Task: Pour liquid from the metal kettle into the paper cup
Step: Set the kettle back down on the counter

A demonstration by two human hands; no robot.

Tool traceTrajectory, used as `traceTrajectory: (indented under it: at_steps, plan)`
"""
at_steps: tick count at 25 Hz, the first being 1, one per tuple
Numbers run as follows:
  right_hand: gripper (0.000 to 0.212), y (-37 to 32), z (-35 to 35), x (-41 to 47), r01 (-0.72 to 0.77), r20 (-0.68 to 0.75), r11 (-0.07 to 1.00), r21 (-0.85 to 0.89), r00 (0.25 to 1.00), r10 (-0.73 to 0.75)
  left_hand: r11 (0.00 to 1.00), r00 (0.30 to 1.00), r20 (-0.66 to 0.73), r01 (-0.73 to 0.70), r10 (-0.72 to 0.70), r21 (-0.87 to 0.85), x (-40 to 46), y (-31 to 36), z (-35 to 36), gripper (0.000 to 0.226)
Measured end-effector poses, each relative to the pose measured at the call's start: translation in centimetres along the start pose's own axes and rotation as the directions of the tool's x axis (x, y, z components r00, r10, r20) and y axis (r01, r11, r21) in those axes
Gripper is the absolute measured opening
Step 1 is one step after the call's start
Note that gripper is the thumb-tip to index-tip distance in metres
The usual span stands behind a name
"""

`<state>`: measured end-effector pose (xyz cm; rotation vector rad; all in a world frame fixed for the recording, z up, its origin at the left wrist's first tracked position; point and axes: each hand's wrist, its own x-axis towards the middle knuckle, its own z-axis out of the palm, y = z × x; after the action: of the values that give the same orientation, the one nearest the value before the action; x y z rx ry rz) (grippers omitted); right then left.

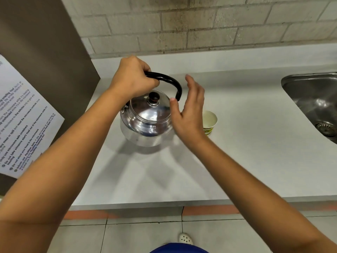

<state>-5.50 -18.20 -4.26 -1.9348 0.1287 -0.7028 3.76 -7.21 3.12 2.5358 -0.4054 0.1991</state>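
A shiny metal kettle [145, 123] with a black arched handle and a black lid knob stands on the pale grey counter [246, 143]. My left hand [133, 77] is closed around the left part of the handle. My right hand [189, 108] hovers open with fingers spread, just right of the kettle, its thumb near the handle's right end. Behind that hand stands a small paper cup [210, 123], white inside with a green print, upright and partly hidden. The kettle's spout is not visible.
A steel sink [313, 99] with a drain is set into the counter at the right. A brown panel with a printed notice [21, 125] rises at the left. A brick wall [200, 24] backs the counter. The counter's front edge lies near me, tiled floor below.
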Motion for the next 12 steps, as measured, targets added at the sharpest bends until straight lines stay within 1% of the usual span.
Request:
traceTrajectory:
  at_steps: [3, 6, 7, 8, 12]
  plan:
    - [0.041, 0.0, -0.6, 3.3, 0.081, 0.197, 0.992, -0.101, 0.979, -0.06, 0.998, 0.999, -0.012, 0.03, -0.031, -0.051, -0.5, -1.2, 0.2, 0.031]
    - [0.033, 0.1, -0.4, 4.5, 0.148, 0.407, 0.982, -0.117, 0.909, -0.089, 0.992, 0.998, -0.022, 0.061, -0.064, -0.109, -1.0, -2.4, 0.4, 0.032]
    - [0.033, 0.2, -0.2, 4.7, 0.159, 0.455, 0.98, -0.119, 0.886, -0.088, 0.99, 0.997, -0.018, 0.069, -0.072, -0.124, -1.2, -2.8, 0.4, 0.033]
    - [0.032, 0.2, 0.0, 4.8, 0.158, 0.482, 0.981, -0.116, 0.872, -0.083, 0.988, 0.997, -0.011, 0.075, -0.077, -0.136, -1.3, -3.2, 0.5, 0.033]
    - [0.031, 0.5, 0.9, 4.8, 0.087, 0.51, 0.993, -0.08, 0.859, -0.034, 0.984, 0.996, 0.005, 0.084, -0.084, -0.155, -1.8, -4.4, 0.8, 0.031]
